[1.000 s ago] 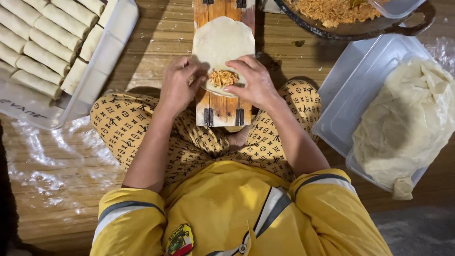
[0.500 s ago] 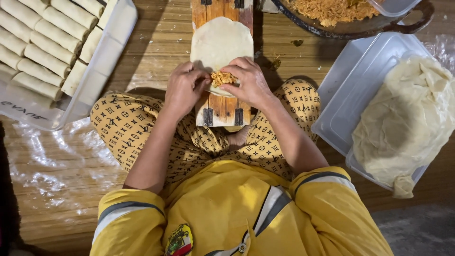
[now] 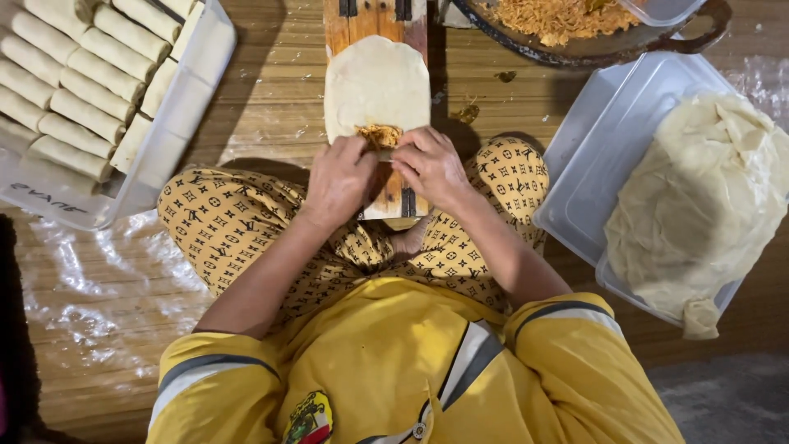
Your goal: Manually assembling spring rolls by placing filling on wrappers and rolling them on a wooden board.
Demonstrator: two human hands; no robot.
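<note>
A pale round wrapper [image 3: 376,82] lies on a narrow wooden board [image 3: 386,16] between my knees. Orange shredded filling [image 3: 379,134] sits at the wrapper's near edge. My left hand [image 3: 339,182] and my right hand [image 3: 433,167] both pinch that near edge, folded up over the filling, fingertips almost touching each other. Most of the filling is hidden under my fingers and the folded flap.
A clear plastic tray [image 3: 185,99] at the left holds rows of finished rolls [image 3: 74,82]. A dark pan [image 3: 575,49] of orange filling stands at the top right. A plastic container [image 3: 608,140] at the right holds a stack of wrappers [image 3: 707,205]. Plastic sheeting [image 3: 90,296] covers the wooden floor.
Both hands have rolled the wrapper's near edge farther away from me over the filling. Less filling shows now, and my hands have moved up the board.
</note>
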